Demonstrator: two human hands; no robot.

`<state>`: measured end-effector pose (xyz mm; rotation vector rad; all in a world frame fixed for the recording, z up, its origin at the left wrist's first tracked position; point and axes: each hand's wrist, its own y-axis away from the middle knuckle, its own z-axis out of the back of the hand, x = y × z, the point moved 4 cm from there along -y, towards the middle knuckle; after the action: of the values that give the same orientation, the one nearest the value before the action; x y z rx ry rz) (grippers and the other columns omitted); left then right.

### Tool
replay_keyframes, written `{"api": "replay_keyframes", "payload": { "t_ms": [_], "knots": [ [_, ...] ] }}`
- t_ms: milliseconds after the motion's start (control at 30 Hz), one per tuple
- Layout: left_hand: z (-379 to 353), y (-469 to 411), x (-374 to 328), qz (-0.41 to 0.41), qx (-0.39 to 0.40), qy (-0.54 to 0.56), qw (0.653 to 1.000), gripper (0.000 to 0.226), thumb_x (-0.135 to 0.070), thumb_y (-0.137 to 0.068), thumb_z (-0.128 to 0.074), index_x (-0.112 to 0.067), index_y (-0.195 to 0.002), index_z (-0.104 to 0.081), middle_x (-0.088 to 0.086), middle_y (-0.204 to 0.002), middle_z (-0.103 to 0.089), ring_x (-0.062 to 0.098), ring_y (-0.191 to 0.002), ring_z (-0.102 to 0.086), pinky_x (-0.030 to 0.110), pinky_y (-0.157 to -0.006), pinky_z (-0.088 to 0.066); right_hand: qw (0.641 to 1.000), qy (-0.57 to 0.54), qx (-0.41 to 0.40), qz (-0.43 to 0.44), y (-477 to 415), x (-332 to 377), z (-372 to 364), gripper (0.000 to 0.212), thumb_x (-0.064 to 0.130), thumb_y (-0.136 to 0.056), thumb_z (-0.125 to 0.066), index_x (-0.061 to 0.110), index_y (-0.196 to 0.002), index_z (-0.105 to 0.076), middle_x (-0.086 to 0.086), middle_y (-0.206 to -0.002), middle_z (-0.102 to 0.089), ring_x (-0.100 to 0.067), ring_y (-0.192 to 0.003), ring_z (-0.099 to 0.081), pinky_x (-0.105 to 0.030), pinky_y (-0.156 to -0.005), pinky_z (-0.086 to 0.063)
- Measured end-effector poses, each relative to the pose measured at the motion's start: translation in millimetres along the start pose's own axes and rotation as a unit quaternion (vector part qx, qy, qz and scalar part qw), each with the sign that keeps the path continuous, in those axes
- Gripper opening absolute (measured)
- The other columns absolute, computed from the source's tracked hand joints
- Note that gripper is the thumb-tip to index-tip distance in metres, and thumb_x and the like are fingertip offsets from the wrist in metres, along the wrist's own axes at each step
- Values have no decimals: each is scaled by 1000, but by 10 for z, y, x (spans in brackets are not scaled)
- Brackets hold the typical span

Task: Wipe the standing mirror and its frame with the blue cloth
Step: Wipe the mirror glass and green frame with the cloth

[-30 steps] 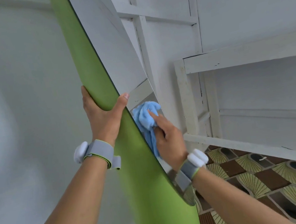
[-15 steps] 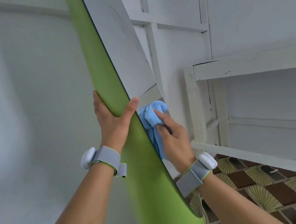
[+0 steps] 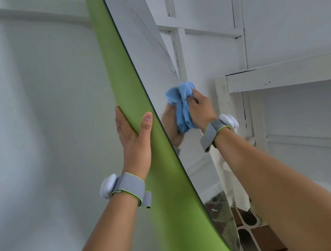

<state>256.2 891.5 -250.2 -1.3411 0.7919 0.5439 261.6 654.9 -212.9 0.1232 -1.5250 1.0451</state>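
Standing mirror (image 3: 146,67), seen nearly edge-on, fills the middle of my view w/ its long axis running top to bottom, leaning so the top tips away to the upper left and the rounded bottom end sits low toward the patterned floor (image 3: 255,234). The glass faces right, toward the white wooden rail (image 3: 291,74); the green frame (image 3: 170,189) shows its back and edge to me on the left.

My left hand (image 3: 135,143) is wrapped round the frame's edge, thumb over the front and palm behind, prob. to keep the mirror from swinging or tipping while I rub. My right hand (image 3: 201,108) is closed on the bunched blue cloth (image 3: 182,107), pressing it against the glass about mid-height, just right of the left thumb. The hand's reflection shows in the glass beside it.

Both wrists carry grey straps w/ white pods. Judging by the cloth's spot, glass is in hand; frame prob. not yet done.
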Motion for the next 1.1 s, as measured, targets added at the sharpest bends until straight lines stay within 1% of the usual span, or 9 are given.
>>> {"api": "replay_keyframes", "payload": {
  "t_ms": [200, 300, 433, 533, 633, 733, 833, 967, 1100],
  "knots": [
    [-20, -8, 25, 3, -10, 4, 1000, 113, -94, -72, -49, -46, -161, 1, -27, -168, -3, 2, -157, -7, 45, -129, -13, 985, 116, -18, -124, 777, -846, 155, 32, 26, -105, -39, 10, -116, -65, -15, -112, -70, -35, -107, -65, -38, -94, -49],
    [-35, 7, 1, 3, -6, 3, 1000, 111, -92, -74, -49, -45, -161, 2, -26, -168, -2, 2, -157, -7, 46, -129, -13, 986, 93, -22, -138, 1037, -805, 232, 26, 25, -102, -45, 18, -113, -67, -11, -107, -72, -33, -105, -67, -41, -95, -53],
    [-33, 29, -37, 4, -10, 1, 1000, 108, -89, -76, -49, -46, -161, 1, -26, -168, -4, 3, -156, -9, 45, -129, -15, 1000, 14, 4, 4, 1100, -4, 142, 34, 26, -97, -49, 36, -124, -67, 0, -111, -74, -19, -106, -68, -39, -97, -55],
    [-14, 14, -41, 7, -14, -3, 1000, 109, -87, -76, -50, -43, -162, -1, -21, -169, -6, 6, -157, -12, 46, -129, -16, 992, -19, 19, 120, 998, 713, -8, 41, 17, -101, -48, 33, -136, -63, 2, -128, -69, -13, -117, -63, -28, -105, -48],
    [28, 18, -48, 13, -18, -4, 1000, 119, -95, -67, -49, -42, -162, -1, -19, -170, -8, 7, -156, -14, 47, -128, -18, 977, -21, 17, 210, 960, 1271, -103, 47, 5, -99, -44, 27, -136, -64, 3, -134, -65, -7, -117, -58, -11, -100, -43],
    [38, -1, -24, 14, -12, 4, 1000, 121, -97, -64, -49, -44, -161, -1, -19, -170, -8, 7, -156, -14, 46, -128, -18, 963, -38, 12, 268, 1137, 1306, -119, 46, 1, -96, -47, 22, -133, -67, 2, -134, -65, -9, -120, -60, -23, -104, -48],
    [16, -27, 6, 16, -14, -5, 1000, 105, -82, -77, -53, -46, -161, -1, -17, -170, -10, 8, -156, -16, 46, -128, -20, 952, -53, 22, 299, 1527, 915, -78, 44, -6, -93, -50, 18, -122, -72, 0, -137, -63, -9, -129, -58, -31, -109, -48],
    [8, -21, 10, 12, -12, -6, 1000, 105, -85, -77, -50, -46, -161, -1, -20, -170, -6, 7, -156, -15, 45, -128, -18, 970, -153, 38, 187, 1891, 212, 24, 39, -10, -97, -48, 14, -115, -74, -1, -125, -71, -14, -121, -64, -35, -103, -50],
    [-10, 3, -9, 7, -6, -3, 1000, 107, -86, -77, -49, -44, -162, 1, -23, -169, -2, 4, -157, -10, 44, -129, -14, 984, -140, 29, 101, 1599, -2, 96, 32, 14, -104, -50, 30, -124, -70, 8, -115, -75, -10, -112, -69, -36, -100, -55]
  ]
}}
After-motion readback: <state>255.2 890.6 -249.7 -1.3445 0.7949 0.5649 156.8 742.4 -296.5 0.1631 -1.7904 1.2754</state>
